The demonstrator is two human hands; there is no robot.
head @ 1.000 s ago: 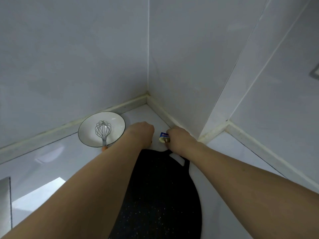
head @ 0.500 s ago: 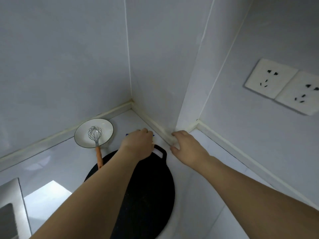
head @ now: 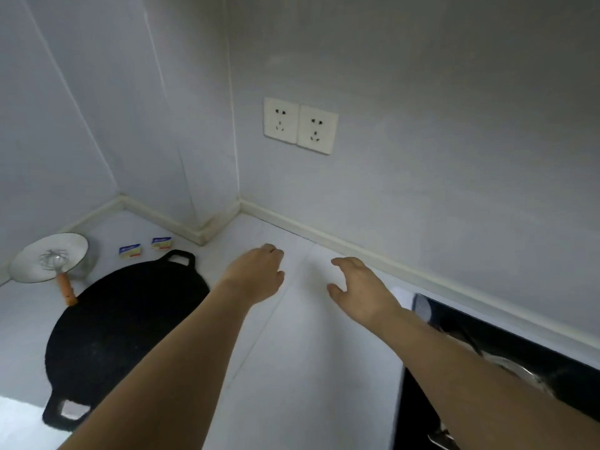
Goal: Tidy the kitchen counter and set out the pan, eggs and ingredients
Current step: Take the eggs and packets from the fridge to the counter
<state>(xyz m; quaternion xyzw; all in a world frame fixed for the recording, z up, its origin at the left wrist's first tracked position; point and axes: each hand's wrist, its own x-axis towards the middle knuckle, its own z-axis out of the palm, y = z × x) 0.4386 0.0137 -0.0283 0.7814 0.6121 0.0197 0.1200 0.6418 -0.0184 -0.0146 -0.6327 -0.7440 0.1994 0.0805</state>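
A flat black pan (head: pixel 123 326) with two loop handles lies on the white counter at the left. Behind it sit two small blue-and-yellow packets (head: pixel 130 250) (head: pixel 161 243) near the wall corner. A white bowl (head: pixel 35 258) holds a whisk (head: pixel 56 264) with an orange handle. My left hand (head: pixel 256 274) hovers over bare counter right of the pan, fingers loosely curled, holding nothing. My right hand (head: pixel 360 289) is beside it, fingers spread and relaxed, empty.
A double wall socket (head: pixel 300 125) sits on the back wall. A black cooktop (head: pixel 506 349) with a metal piece on it lies at the right under my right forearm. Walls close the counter at the back and left.
Both hands left the two packets behind the pan and moved right over bare counter. The view swung right, bringing the cooktop into sight.
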